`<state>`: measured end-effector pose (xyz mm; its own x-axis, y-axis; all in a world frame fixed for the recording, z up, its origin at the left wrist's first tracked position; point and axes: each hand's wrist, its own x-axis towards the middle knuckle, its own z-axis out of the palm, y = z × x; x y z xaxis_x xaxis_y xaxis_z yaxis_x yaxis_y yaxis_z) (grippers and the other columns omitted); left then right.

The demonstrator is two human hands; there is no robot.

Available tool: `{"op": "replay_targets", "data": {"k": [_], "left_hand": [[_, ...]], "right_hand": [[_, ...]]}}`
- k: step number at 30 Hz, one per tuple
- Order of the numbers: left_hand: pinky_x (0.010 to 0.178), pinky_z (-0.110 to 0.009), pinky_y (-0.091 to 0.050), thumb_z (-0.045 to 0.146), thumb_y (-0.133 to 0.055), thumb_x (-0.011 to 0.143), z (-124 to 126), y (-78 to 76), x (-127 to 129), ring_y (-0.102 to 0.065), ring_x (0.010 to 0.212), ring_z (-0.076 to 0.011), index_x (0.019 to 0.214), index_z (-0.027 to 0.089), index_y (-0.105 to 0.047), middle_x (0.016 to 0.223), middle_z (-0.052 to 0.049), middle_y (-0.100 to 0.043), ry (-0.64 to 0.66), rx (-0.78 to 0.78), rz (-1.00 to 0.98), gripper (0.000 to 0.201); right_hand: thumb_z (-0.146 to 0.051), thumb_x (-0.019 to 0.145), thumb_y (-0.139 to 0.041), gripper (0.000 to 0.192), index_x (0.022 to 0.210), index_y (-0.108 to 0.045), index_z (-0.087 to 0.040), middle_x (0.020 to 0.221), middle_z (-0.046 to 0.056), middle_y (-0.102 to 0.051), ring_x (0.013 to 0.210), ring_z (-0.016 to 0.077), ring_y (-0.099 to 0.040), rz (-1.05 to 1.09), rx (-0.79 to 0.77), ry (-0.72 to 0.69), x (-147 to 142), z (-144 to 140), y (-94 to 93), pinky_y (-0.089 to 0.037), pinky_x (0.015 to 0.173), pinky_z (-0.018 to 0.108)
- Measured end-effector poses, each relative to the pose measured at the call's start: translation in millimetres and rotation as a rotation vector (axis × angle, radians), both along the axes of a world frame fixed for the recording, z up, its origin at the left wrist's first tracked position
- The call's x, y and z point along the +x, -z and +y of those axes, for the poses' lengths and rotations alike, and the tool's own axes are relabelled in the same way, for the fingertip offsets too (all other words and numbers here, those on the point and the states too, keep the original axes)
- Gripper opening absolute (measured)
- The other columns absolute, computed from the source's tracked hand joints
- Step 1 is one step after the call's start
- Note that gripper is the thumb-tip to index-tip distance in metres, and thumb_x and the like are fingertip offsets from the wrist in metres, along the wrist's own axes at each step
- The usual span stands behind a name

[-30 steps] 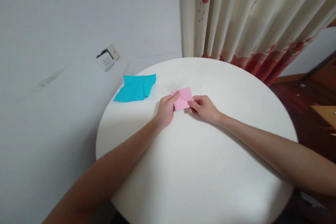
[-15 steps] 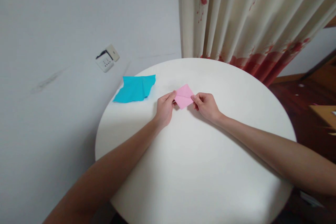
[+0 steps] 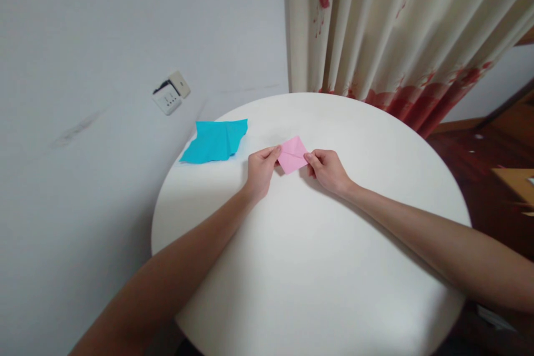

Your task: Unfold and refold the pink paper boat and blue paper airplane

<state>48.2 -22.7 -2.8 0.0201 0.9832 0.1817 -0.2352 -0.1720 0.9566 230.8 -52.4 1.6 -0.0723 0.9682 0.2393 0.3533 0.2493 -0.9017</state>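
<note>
Between my hands is a small pink square of paper (image 3: 292, 156), turned like a diamond, with a crease running across its middle. My left hand (image 3: 262, 167) pinches its left corner between thumb and fingers. At the opposite corner, the thumb and curled fingers of my right hand (image 3: 327, 168) grip the paper. Both hands are low over the white round table (image 3: 308, 267); the fingers under the paper are mostly hidden.
A crumpled sheet of blue paper (image 3: 212, 142) lies near the table's far left edge. The wall on the left carries a socket (image 3: 167, 99). Behind the table hangs a cream and red curtain (image 3: 375, 33). A wooden surface (image 3: 517, 181) stands at the far right.
Both hands keep their hold on the pink paper. They have shifted only very slightly, and the crease across the paper looks a little sharper.
</note>
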Motion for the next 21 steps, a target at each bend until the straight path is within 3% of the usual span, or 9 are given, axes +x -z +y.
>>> {"op": "replay_targets", "data": {"k": [21], "left_hand": [[0.066,-0.025,-0.046,0.045,-0.077,0.078,2.1,4.0,-2.3,-0.056,0.068,-0.0137,0.073,0.015,-0.072,0.071,-0.002,-0.063,-0.03,0.012,0.046,0.03]], "right_hand": [[-0.051,0.095,-0.049,0.047,0.06,-0.053,-0.02,0.054,0.0,-0.056,0.05,0.0125,-0.046,0.036,-0.011,-0.035,-1.2,0.6,2.7,-0.034,0.053,0.027]]}}
